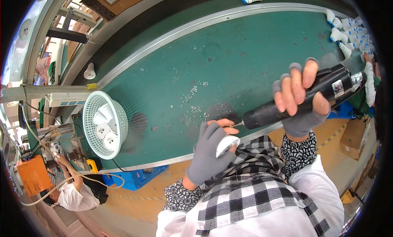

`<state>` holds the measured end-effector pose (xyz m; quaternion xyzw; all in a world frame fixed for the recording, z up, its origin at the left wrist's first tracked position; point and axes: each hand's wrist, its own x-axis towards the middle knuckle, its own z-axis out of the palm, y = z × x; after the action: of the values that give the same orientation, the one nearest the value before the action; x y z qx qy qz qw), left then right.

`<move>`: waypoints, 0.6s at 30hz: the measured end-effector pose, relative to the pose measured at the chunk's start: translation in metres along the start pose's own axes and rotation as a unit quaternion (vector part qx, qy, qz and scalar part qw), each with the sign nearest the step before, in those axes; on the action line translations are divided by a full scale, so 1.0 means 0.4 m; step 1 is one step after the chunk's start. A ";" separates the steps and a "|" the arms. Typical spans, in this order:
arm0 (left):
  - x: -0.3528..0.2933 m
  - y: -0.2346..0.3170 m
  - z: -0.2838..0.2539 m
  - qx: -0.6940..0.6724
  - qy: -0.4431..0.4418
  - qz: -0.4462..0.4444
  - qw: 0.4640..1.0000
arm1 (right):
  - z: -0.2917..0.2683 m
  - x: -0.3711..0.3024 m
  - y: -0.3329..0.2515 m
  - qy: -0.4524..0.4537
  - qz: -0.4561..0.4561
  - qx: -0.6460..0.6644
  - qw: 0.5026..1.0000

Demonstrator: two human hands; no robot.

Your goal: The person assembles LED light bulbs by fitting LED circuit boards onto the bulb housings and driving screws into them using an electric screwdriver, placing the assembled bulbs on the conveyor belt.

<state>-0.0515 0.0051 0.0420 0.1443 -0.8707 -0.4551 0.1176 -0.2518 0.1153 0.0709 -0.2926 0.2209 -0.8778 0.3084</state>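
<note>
My left hand (211, 149), in a grey glove with bare fingertips, is closed around a white rounded lamp housing (226, 145) near the bench's front edge. Its thumb and forefinger reach to the thin bit of a black electric screwdriver (262, 114). With a grey-gloved right hand (303, 93) I grip that screwdriver's barrel, held slanting with its bit toward my left fingertips. Whether a screw sits on the bit is too small to tell. Beyond my left hand, many tiny screws (193, 109) lie scattered on the green bench top (163, 73).
At the left stands a pale green basket (86, 122) with several white lamp housings (109, 141). More white lamp parts (345, 50) crowd the far right, near another person's arm (369, 81). A blue stool (141, 177) sits under the front edge. One person (77, 196) works lower left.
</note>
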 end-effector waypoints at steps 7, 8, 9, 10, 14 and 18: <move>-0.039 0.000 0.012 -0.419 0.103 -0.310 0.847 | 0.059 -0.061 -0.033 0.120 -0.128 -0.017 0.984; -0.037 0.002 0.017 -0.420 0.106 -0.310 0.846 | 0.068 -0.076 -0.036 0.115 -0.120 -0.003 0.986; -0.031 0.005 0.022 -0.423 0.116 -0.310 0.843 | 0.077 -0.086 -0.037 0.114 -0.119 -0.004 0.986; -0.028 0.008 0.025 -0.426 0.127 -0.311 0.840 | 0.084 -0.095 -0.038 0.101 -0.114 -0.011 0.988; -0.028 0.014 0.026 -0.412 0.119 -0.296 0.853 | 0.092 -0.117 -0.027 0.087 -0.123 -0.036 0.988; -0.037 0.010 0.022 -0.335 0.129 -0.277 0.891 | 0.088 -0.120 -0.011 0.087 -0.129 -0.044 0.987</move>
<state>-0.0411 0.0195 0.0394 0.3890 -0.5685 -0.7114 0.1391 -0.2001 0.1432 0.0809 -0.2548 0.2457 -0.9217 0.1587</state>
